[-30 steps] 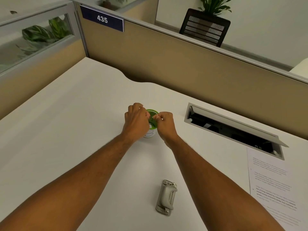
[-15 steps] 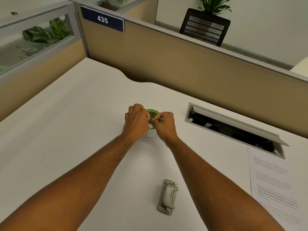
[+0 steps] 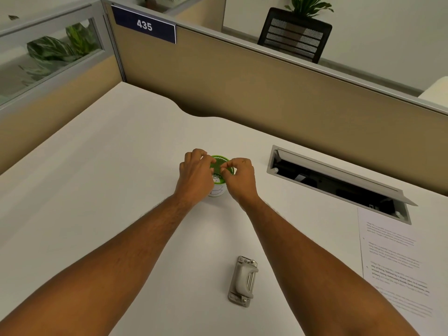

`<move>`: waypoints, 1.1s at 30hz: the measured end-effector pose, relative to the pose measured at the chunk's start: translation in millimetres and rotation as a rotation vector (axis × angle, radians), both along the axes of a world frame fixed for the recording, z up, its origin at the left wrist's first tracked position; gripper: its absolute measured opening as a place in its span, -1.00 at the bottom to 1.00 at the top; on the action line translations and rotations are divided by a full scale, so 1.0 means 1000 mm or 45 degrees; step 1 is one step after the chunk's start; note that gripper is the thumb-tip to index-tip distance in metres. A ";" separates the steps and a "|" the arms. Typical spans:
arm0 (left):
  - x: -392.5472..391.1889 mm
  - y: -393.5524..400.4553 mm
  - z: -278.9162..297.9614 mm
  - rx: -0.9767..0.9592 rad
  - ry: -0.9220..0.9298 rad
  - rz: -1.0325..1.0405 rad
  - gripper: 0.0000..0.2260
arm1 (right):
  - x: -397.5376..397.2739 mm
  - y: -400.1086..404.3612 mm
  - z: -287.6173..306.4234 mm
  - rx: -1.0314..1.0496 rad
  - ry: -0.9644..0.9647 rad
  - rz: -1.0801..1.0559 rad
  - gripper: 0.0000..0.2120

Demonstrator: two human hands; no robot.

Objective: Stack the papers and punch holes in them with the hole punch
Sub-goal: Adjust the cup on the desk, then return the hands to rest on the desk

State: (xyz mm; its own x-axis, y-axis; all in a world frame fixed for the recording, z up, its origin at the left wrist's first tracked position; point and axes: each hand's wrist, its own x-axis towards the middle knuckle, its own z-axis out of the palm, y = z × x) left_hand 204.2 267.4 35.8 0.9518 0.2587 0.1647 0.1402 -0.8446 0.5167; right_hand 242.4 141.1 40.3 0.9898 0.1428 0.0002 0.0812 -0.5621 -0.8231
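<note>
Green mesh is showing at the top of a small round container (image 3: 219, 177) standing near the middle of the white desk (image 3: 101, 190), and both hands are meeting over it. The left hand (image 3: 195, 174) is curling its fingers around the container's left side and rim, gripping it. The right hand (image 3: 240, 177) is closing thumb and fingers in a pinch at the green rim on the right side; whether something small is being held in that pinch cannot be told. The container's lower part is looking white, with some printing on it too small to read.

Nearer the person, between the two forearms, the grey metal hole punch (image 3: 243, 281) is lying flat on the desk, well apart from both hands and untouched. The printed paper (image 3: 392, 260) is lying at the right edge of the desk, beyond the right forearm, its far corner reaching just beside the open cable hatch (image 3: 339, 184) set into the desktop. How many sheets are lying there cannot be told.

Tan partition panels are running along the back of the desk, carrying a dark blue sign (image 3: 145, 26) reading 435. A black mesh office chair (image 3: 294, 35) is standing behind the partition.
</note>
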 end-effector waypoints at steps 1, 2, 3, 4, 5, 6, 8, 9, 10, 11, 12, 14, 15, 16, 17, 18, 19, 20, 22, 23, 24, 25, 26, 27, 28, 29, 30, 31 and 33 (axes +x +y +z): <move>-0.001 -0.001 0.001 -0.005 0.003 -0.002 -0.69 | -0.001 -0.001 0.001 0.006 -0.013 -0.011 -0.94; -0.001 -0.002 0.002 -0.008 0.012 -0.001 -0.67 | -0.002 -0.002 0.002 0.013 -0.028 -0.017 -0.94; -0.002 -0.003 0.004 -0.012 0.023 -0.001 -0.66 | -0.003 -0.004 0.004 0.017 -0.041 -0.013 -0.92; -0.002 -0.004 0.006 -0.018 0.031 -0.006 -0.64 | -0.004 -0.006 0.005 0.019 -0.048 0.004 -0.90; -0.003 -0.006 0.008 -0.030 0.032 -0.013 -0.64 | -0.006 -0.008 0.007 0.022 -0.049 0.032 -0.89; -0.005 -0.008 0.010 -0.048 0.024 -0.019 -0.64 | -0.008 -0.011 0.008 0.029 -0.038 0.061 -0.86; -0.008 -0.011 0.015 -0.085 -0.013 -0.015 -0.66 | -0.011 -0.017 0.012 0.064 0.016 0.088 -0.78; -0.010 -0.013 0.017 -0.095 -0.039 -0.014 -0.69 | -0.014 -0.022 0.014 0.090 0.039 0.088 -0.77; -0.012 -0.015 0.019 -0.099 -0.065 -0.016 -0.71 | -0.016 -0.028 0.015 0.118 0.052 0.082 -0.78; -0.013 -0.017 0.021 -0.103 -0.089 -0.020 -0.74 | -0.019 -0.035 0.017 0.145 0.058 0.068 -0.80; -0.015 -0.019 0.022 -0.106 -0.110 -0.022 -0.76 | -0.022 -0.043 0.018 0.173 0.063 0.048 -0.84; -0.019 -0.022 0.024 -0.112 -0.137 -0.025 -0.79 | -0.031 -0.062 0.020 0.217 0.073 0.011 -0.89; -0.021 -0.023 0.024 -0.124 -0.143 -0.028 -0.80 | -0.037 -0.073 0.019 0.222 0.078 0.000 -0.88; -0.023 -0.024 0.024 -0.148 -0.147 -0.036 -0.81 | -0.043 -0.085 0.018 0.220 0.086 -0.012 -0.88; -0.027 -0.026 0.024 -0.183 -0.151 -0.046 -0.84 | -0.050 -0.099 0.016 0.214 0.094 -0.032 -0.88; -0.031 -0.028 0.023 -0.224 -0.156 -0.054 -0.87 | -0.058 -0.113 0.012 0.205 0.102 -0.056 -0.90; -0.035 -0.029 0.023 -0.259 -0.159 -0.060 -0.89 | -0.067 -0.129 0.008 0.193 0.109 -0.085 -0.93; -0.040 -0.032 0.021 -0.284 -0.160 -0.062 -0.90 | -0.076 -0.146 0.002 0.179 0.119 -0.119 -0.94; -0.050 -0.037 0.019 -0.309 -0.152 -0.062 -0.90 | -0.098 -0.180 -0.012 0.164 0.150 -0.189 -0.93; -0.055 -0.040 0.018 -0.316 -0.147 -0.070 -0.90 | -0.110 -0.195 -0.019 0.161 0.170 -0.221 -0.91; -0.059 -0.044 0.017 -0.319 -0.146 -0.090 -0.91 | -0.122 -0.209 -0.025 0.163 0.191 -0.255 -0.89; -0.064 -0.048 0.016 -0.317 -0.148 -0.116 -0.92 | -0.134 -0.221 -0.031 0.172 0.209 -0.292 -0.86; -0.068 -0.053 0.015 -0.318 -0.151 -0.143 -0.93 | -0.145 -0.232 -0.035 0.184 0.214 -0.329 -0.84; -0.073 -0.058 0.013 -0.322 -0.156 -0.167 -0.92 | -0.156 -0.242 -0.039 0.196 0.207 -0.362 -0.82; -0.078 -0.063 0.012 -0.327 -0.164 -0.187 -0.91 | -0.165 -0.249 -0.042 0.209 0.193 -0.391 -0.81; -0.082 -0.070 0.011 -0.331 -0.172 -0.215 -0.90 | -0.175 -0.257 -0.044 0.224 0.179 -0.427 -0.81; -0.087 -0.077 0.009 -0.332 -0.179 -0.250 -0.89 | -0.184 -0.264 -0.045 0.238 0.164 -0.471 -0.81; -0.092 -0.085 0.008 -0.332 -0.183 -0.286 -0.89 | -0.193 -0.270 -0.046 0.247 0.144 -0.516 -0.80; -0.102 -0.101 0.004 -0.332 -0.171 -0.335 -0.86 | -0.212 -0.283 -0.049 0.259 0.099 -0.616 -0.78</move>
